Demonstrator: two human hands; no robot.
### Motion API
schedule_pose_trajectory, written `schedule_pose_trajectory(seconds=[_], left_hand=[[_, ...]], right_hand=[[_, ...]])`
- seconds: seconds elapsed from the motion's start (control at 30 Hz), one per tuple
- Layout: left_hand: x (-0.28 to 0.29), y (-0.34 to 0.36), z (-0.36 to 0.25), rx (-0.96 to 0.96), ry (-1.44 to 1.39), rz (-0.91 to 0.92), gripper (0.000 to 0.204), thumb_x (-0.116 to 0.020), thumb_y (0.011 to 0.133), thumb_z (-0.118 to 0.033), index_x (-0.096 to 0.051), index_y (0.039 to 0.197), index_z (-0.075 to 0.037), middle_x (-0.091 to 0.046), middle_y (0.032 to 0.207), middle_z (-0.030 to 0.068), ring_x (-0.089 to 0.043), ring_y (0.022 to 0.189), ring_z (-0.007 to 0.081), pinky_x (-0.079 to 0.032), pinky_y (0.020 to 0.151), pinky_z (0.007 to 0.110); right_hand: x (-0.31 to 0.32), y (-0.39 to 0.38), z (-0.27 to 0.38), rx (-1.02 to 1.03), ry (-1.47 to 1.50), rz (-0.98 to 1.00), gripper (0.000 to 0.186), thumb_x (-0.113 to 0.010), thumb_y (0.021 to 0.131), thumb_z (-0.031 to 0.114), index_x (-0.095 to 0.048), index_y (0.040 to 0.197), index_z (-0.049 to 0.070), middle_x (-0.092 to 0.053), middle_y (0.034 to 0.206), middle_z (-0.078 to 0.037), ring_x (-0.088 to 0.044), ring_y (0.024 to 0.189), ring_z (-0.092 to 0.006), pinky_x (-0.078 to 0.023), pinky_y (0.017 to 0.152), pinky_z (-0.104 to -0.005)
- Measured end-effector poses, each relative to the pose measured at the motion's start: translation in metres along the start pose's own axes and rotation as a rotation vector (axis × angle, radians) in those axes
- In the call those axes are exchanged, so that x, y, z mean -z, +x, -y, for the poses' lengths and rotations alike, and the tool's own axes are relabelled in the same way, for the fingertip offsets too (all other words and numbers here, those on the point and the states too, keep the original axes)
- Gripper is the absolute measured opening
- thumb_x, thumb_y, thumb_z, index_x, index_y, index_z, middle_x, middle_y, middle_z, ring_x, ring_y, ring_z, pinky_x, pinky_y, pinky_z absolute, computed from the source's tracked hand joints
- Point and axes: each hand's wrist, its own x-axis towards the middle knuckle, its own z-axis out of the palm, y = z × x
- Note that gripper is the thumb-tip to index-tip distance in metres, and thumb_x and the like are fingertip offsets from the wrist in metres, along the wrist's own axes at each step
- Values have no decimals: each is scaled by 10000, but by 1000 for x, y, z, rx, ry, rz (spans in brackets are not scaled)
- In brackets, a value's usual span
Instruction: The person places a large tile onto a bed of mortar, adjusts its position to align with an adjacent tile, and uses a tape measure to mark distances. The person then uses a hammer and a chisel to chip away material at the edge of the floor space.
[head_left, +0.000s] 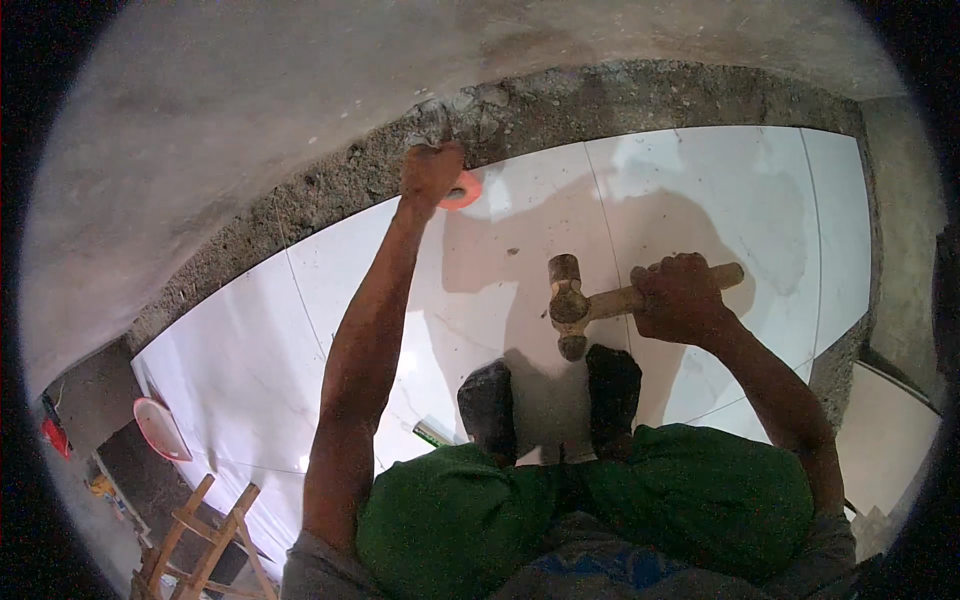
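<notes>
My left hand [432, 172] is closed around a chisel with a round orange-red guard [464, 192]. The guard shows just below my fist, and most of the shaft is hidden in it. That fist is up against the rough, chipped strip [490, 120] along the bottom of the wall. In my right hand [680, 300] is a ball-peen hammer [568, 304] with a worn metal head and a light wooden handle, gripped near the rear end. Its head hangs over the white tiles in front of my shoes, apart from the chisel.
Large glossy white tiles [720, 180] cover the floor, with small crumbs on them. A grey wall [250, 120] curves along the far side. At the lower left are a pale, red-rimmed basin [162, 430] and a wooden frame [205, 540]. Pale panels [890, 430] lean at the right.
</notes>
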Motion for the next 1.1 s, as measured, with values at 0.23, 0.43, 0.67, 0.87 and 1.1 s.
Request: schedule_pose_trajectory(seconds=[0.23,0.43,0.67,0.87,1.1], left_hand=[[3,-19,-10,367,-584,-95,364,-623,893,-282,-646,693,21,-595,623,59,-505,581,162,-426,567,383],[10,7,-52,216,-508,164,399,-585,952,-343,-653,769,5,-657,690,94,-632,630,181,-505,616,362],[0,-3,-53,112,-228,12,354,-588,915,-302,-690,796,16,-685,695,109,-679,640,185,-532,592,345],[-27,11,-62,191,-590,157,353,-601,914,-293,-693,761,11,-675,642,109,-640,612,160,-507,591,366],[-41,32,-23,-95,-226,-64,218,-696,854,-199,-634,1003,-52,-657,748,89,-695,768,272,-515,651,410]], right_hand=[[-9,2,-6,48,19,8,365,-746,697,350,-655,942,96,-658,716,-108,-676,683,-304,-514,657,-490],[-11,0,-4,26,41,62,352,-738,696,336,-656,941,96,-654,715,-112,-672,678,-308,-514,664,-495],[-5,-11,-10,-76,53,136,271,-717,717,309,-650,882,105,-670,733,-110,-690,726,-305,-513,718,-488],[-4,0,-7,54,15,57,320,-722,731,337,-670,927,90,-666,766,-133,-691,739,-317,-521,714,-489],[-7,-10,-11,7,119,55,305,-725,731,326,-674,922,94,-672,787,-127,-691,760,-320,-516,730,-493]])
